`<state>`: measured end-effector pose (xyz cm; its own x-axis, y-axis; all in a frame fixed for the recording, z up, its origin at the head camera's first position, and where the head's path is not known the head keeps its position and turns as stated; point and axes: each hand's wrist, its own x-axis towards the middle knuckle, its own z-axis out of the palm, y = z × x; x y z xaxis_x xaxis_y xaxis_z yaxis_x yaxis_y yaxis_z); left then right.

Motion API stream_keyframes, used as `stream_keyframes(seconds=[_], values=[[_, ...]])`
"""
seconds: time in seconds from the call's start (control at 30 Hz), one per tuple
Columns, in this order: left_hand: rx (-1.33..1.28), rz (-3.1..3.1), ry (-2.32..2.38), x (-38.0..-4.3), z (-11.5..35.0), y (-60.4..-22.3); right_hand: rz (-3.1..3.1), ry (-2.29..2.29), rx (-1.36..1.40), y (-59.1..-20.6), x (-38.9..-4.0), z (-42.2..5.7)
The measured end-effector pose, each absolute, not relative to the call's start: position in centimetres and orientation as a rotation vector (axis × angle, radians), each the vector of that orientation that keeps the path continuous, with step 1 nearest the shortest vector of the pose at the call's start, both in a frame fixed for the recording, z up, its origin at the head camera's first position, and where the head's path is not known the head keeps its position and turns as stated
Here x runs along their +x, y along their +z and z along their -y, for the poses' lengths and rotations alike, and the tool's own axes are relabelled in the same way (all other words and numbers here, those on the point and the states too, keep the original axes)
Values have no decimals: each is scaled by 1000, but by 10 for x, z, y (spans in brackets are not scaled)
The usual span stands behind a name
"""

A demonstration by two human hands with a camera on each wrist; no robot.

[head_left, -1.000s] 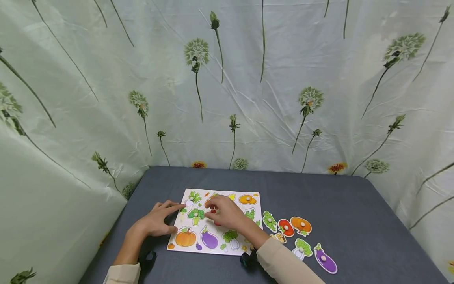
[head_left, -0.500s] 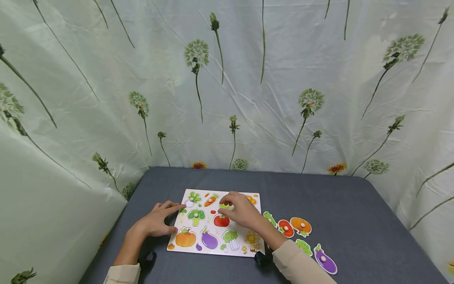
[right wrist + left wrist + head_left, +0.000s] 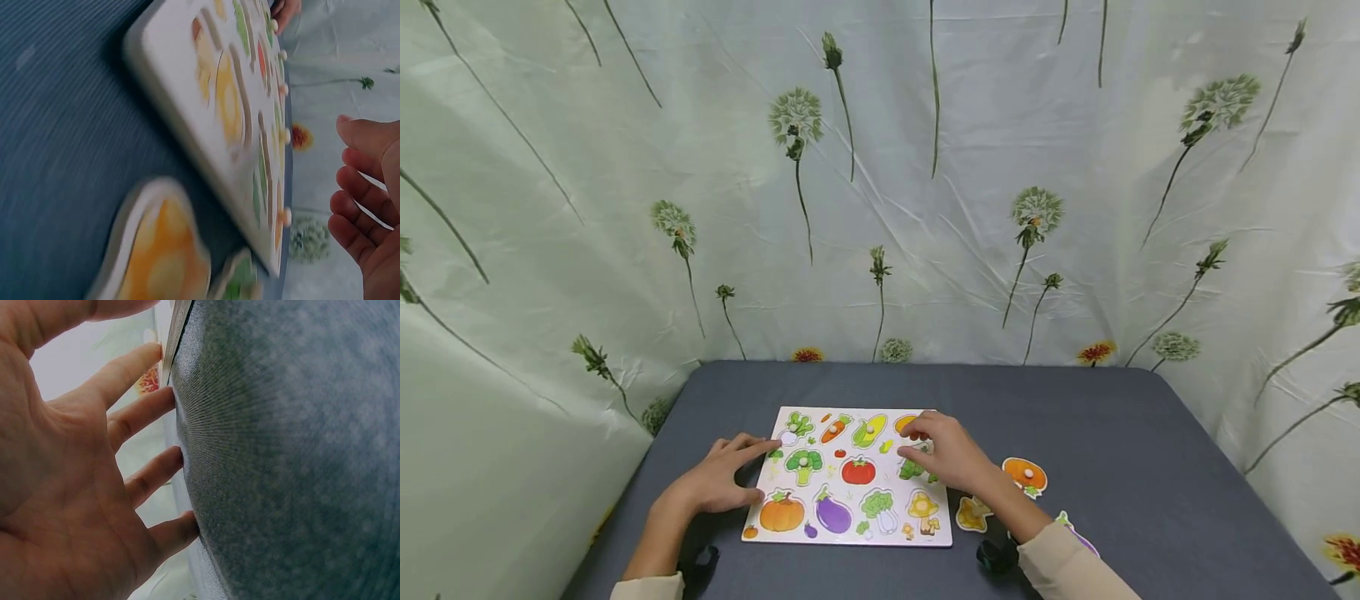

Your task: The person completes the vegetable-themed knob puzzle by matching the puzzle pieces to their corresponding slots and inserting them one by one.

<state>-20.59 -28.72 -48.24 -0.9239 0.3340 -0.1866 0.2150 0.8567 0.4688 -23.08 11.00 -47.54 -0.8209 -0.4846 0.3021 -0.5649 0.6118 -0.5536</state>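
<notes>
A white vegetable puzzle board [image 3: 831,475] lies on the table. Knobbed pieces such as a broccoli [image 3: 804,465], a carrot [image 3: 836,428] and a corn [image 3: 869,431] sit in its upper part. My left hand [image 3: 718,479] spreads its fingers at the board's left edge, thumb and forefinger touching it. Above the board's right side hovers my right hand [image 3: 951,454], fingers loosely bent; the right wrist view shows nothing between fingers and thumb. It partly covers an orange piece [image 3: 904,423] in the top right corner.
Loose pieces lie right of the board: a yellow mushroom [image 3: 973,514], an orange pumpkin [image 3: 1025,475] and an eggplant [image 3: 1078,537] partly behind the right sleeve. A green piece [image 3: 240,281] shows in the right wrist view. A patterned curtain [image 3: 850,208] hangs behind the table.
My right hand has moved rightward over the board, from the carrot past the corn to the right side, uncovering both. The left hand stays at the edge. The head view has shifted slightly.
</notes>
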Motion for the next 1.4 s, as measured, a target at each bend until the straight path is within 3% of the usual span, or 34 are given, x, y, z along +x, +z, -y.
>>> stream_keyframes(seconds=[0.6, 0.97, 1.4], values=[[428, -2772, 667, -206, 293, -486, 2769, 915, 729, -473, -214, -196], [430, -2781, 635, -208, 286, -483, 2855, 967, 876, -486, -207, -235], [414, -2780, 630, -209, 287, -486, 2874, 1078, 977, -495, -201, -247]])
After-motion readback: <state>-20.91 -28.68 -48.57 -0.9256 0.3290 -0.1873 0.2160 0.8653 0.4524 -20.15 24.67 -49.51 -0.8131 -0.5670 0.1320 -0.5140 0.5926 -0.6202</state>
